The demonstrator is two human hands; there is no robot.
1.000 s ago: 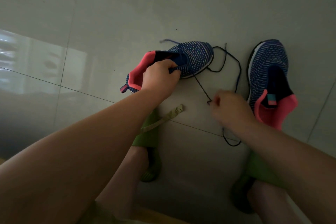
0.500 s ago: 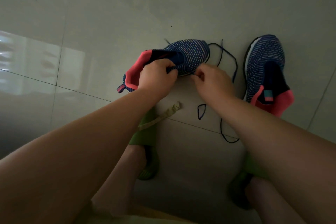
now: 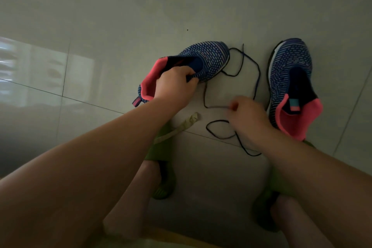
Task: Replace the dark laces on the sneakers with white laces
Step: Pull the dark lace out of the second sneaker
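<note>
Holding the left sneaker [image 3: 203, 62] tilted off the tiled floor [image 3: 120, 16], left hand [image 3: 175, 84] curled round its upper by the pink collar. Pinching a strand of dark lace [image 3: 255, 78] with the right hand [image 3: 247, 112], fingertips closed on it; hand blurred, exact grip hard to read. Lace strung between that pinch and the held sneaker, the slack lying in loops on the floor between the two shoes. Right sneaker [image 3: 289, 70] flat on the floor, well apart from the held one, no lace seen in it. Judged step: stripping the dark lace from the left sneaker, apparently near its last eyelets. Next move calls for a steady pull away from the shoe while the left hand braces it. No white laces seen. Pale strap [image 3: 181, 127] lying near a green slipper [image 3: 163, 145].
</note>
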